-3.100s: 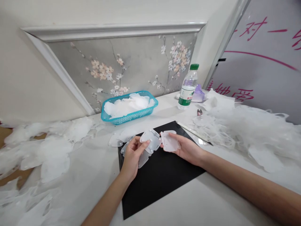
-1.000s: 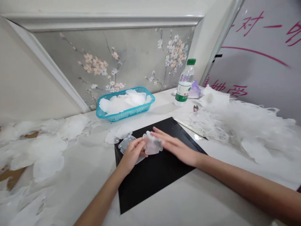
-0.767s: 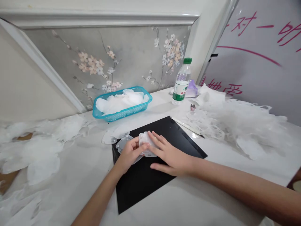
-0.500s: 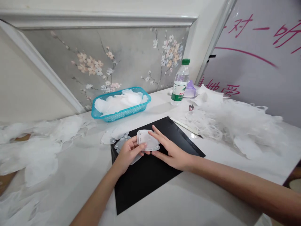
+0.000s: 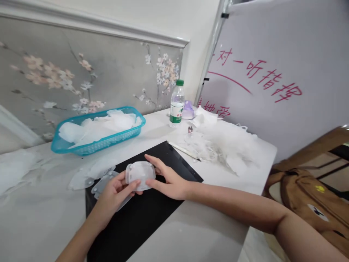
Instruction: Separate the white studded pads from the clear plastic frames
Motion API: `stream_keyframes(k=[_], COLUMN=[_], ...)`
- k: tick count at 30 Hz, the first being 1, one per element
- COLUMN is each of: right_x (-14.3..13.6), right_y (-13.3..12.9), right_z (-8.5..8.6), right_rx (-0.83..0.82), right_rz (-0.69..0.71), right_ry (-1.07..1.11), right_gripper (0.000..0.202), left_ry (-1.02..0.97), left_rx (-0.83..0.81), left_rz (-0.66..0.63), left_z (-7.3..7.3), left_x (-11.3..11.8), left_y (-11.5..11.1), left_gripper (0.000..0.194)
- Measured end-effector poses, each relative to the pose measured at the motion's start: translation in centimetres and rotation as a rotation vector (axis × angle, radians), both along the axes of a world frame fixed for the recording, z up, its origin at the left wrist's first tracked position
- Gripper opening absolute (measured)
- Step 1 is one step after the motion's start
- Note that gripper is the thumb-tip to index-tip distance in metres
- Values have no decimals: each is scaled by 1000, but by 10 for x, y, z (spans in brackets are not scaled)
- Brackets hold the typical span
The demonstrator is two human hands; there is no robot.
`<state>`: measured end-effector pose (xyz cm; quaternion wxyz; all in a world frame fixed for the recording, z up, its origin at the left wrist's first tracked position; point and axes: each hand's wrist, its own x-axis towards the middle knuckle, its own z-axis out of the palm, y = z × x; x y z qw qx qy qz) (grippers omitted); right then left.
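Observation:
Over a black mat [image 5: 141, 218] I hold a translucent white piece [image 5: 140, 175], flat and rounded, with small holes or slots near its edge; it may be several thin sheets stacked. My left hand [image 5: 116, 193] grips its lower left side, thumb on the front face. At its right edge is my right hand [image 5: 169, 178], thumb on the front and the other fingers reaching around the upper right side. Similar translucent pieces [image 5: 105, 182] lie on the mat's left corner, partly hidden behind my left hand.
A turquoise basket [image 5: 99, 145] with white pieces stands by the wall. A green-capped bottle [image 5: 177, 105] and a purple packet [image 5: 188, 110] are behind. White scraps [image 5: 226, 140] pile up at right, beside a thin pale strip [image 5: 182, 151]. A brown backpack [image 5: 313, 207] sits beyond the table's edge.
The view has swung right, bringing the backpack into sight. My right hand has closed from spread fingers onto the piece's right edge. My left hand keeps its hold.

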<state>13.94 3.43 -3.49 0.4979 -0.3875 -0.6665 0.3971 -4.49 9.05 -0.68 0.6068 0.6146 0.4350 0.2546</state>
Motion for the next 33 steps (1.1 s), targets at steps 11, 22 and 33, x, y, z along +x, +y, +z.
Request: stream_keyframes(k=[11, 22, 33], right_x=[1, -5, -5], right_y=[-4, -9, -13], right_z=[3, 1, 2], right_rx=[55, 49, -8], right_rz=[-196, -305, -402], right_ry=[-9, 125, 89], right_gripper=[44, 31, 23], left_ry=[14, -20, -56], left_rx=[31, 5, 3], left_rz=[-21, -38, -89], left_z=[-1, -5, -5], left_x=[0, -2, -1], left_y=[1, 1, -4], left_gripper=[34, 39, 28])
